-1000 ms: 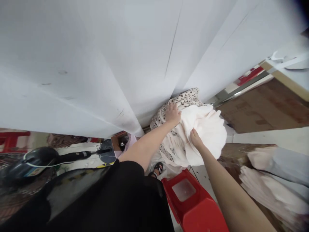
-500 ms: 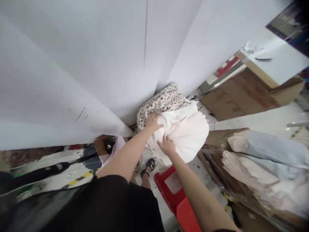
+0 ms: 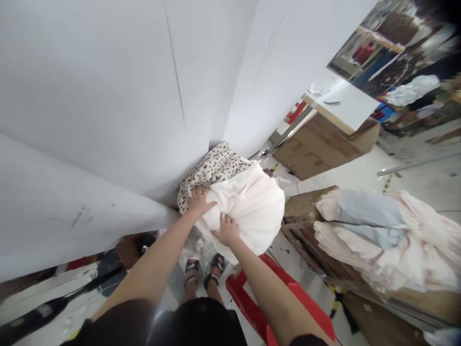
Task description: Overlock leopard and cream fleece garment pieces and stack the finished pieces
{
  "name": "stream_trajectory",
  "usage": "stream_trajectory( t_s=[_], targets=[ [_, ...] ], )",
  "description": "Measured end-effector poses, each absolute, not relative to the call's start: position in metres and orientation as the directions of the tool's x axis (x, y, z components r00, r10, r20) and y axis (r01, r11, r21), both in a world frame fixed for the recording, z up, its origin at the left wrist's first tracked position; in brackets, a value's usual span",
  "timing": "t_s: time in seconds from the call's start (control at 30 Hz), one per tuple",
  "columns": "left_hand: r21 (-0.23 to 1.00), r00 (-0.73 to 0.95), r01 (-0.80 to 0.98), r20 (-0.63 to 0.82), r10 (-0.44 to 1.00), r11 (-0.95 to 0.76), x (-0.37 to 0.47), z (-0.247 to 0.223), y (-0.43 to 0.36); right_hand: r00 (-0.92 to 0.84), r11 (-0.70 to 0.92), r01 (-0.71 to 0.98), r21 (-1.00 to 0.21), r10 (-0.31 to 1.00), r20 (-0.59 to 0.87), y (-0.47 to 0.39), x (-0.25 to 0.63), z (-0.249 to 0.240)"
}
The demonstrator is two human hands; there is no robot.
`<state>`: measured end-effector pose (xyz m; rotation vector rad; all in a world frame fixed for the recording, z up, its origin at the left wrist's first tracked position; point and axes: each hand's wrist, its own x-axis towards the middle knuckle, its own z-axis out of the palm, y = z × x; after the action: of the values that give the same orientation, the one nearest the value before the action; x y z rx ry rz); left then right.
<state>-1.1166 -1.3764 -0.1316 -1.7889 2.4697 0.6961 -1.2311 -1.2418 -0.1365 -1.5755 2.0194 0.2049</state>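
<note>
A pale cream-pink pleated cloth (image 3: 257, 206) lies bunched on top of a black-spotted cream fabric (image 3: 216, 166), against the base of the white wall panels. My left hand (image 3: 198, 201) lies with fingers spread where the two fabrics meet, its thumb stretched over the pale cloth. Just right of and below it, my right hand (image 3: 227, 230) rests on the near side of the pale cloth, fingers apart and slightly bent. Both palms press down on the pile; what is under the fabrics is hidden.
A red plastic stool (image 3: 266, 274) stands under my right forearm. To the right, pale pink and grey-blue garments (image 3: 382, 230) lie on cardboard boxes. Another open cardboard box (image 3: 320, 144) is beyond. White wall panels (image 3: 118, 86) close off the front and left. My sandalled feet (image 3: 218, 264) are below.
The view has swung to the right, so the pile sits further left and more of the room shows. Both hands stay on the fabrics in nearly the same places.
</note>
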Motion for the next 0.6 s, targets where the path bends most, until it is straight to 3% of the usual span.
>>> stream_trajectory(
  t_s=[0.2, 0.4, 0.6],
  targets=[
    [0.338, -0.358, -0.904, -0.265, -0.895, 0.261, -1.122, -0.091, -1.377, -0.03, 0.243, -0.909, -0.34, -0.849, -0.527, -1.232, -1.268, -0.1],
    [0.288, -0.383, -0.899, -0.149, -0.911, 0.331, -1.136, -0.049, -1.37, -0.111, 0.275, -0.886, -0.372, -0.907, -0.406, -1.208, -1.294, -0.064],
    [0.415, -0.374, -0.848, -0.028, -0.927, 0.33, -1.14, -0.017, -1.33, -0.13, 0.285, -0.881, -0.378, -0.914, -0.385, -1.178, -1.283, -0.05]
  ],
)
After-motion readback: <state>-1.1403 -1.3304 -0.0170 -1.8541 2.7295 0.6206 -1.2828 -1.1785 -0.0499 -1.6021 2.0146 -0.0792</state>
